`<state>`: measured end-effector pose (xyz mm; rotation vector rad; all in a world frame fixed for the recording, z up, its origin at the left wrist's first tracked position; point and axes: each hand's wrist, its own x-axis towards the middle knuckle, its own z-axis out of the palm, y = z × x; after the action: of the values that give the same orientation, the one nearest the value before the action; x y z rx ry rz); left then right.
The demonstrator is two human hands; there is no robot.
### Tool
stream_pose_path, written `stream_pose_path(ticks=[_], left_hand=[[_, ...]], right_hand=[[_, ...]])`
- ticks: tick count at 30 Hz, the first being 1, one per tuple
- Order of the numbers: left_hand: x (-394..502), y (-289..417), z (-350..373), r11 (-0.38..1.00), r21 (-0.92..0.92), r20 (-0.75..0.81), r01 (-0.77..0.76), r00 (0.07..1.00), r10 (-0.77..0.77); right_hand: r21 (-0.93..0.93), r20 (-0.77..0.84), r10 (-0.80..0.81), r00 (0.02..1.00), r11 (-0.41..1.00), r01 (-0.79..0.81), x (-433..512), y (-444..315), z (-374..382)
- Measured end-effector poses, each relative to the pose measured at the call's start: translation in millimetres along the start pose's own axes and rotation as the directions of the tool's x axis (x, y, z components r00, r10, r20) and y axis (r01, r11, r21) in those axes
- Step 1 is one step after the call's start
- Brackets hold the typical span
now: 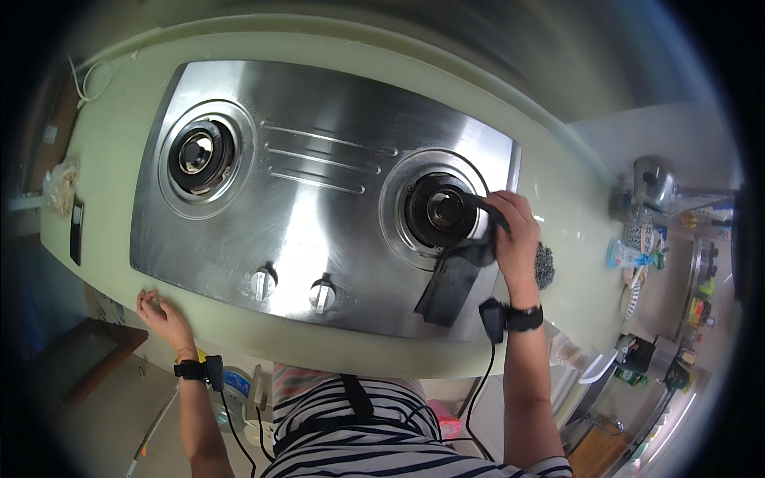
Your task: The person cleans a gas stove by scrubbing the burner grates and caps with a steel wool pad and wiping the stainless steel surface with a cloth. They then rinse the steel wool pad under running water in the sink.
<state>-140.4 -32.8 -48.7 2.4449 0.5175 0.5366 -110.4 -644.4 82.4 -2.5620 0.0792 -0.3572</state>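
Note:
A stainless steel gas cooktop (323, 227) with two burners lies before me. My right hand (515, 230) grips a dark cloth (451, 287) beside the right burner (446, 210); part of the cloth reaches the burner's edge and the rest hangs over the steel towards the front. My left hand (160, 316) is at the counter's front edge, below the cooktop's left front corner, fingers loosely curled and holding nothing. The left burner (196, 153) stands farther back. Two control knobs (263, 283) sit near the cooktop's front edge.
A steel wool scourer (544, 266) lies on the pale green counter (574, 239) right of my right wrist. At the left are a dark flat object (76, 233) and a plastic bag (61, 186). A metal kettle or pot (654, 182) stands at the far right. Cables hang from both wrist straps.

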Motion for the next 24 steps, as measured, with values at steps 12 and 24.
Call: stream_pose_path(ticks=[12,24], left_hand=[[2.3,7.3,-2.1,0.988,0.146,-0.004,-0.044,0.999,0.045],[-2.0,3.6,-1.7,0.997,0.059,-0.033,-0.054,0.998,0.056]], right_hand=[[-0.195,0.285,-0.108,0.952,0.966,0.168,29.5,-7.8,27.5],[0.025,0.206,0.274,0.939,0.958,-0.285,4.8,-1.2,18.7]])
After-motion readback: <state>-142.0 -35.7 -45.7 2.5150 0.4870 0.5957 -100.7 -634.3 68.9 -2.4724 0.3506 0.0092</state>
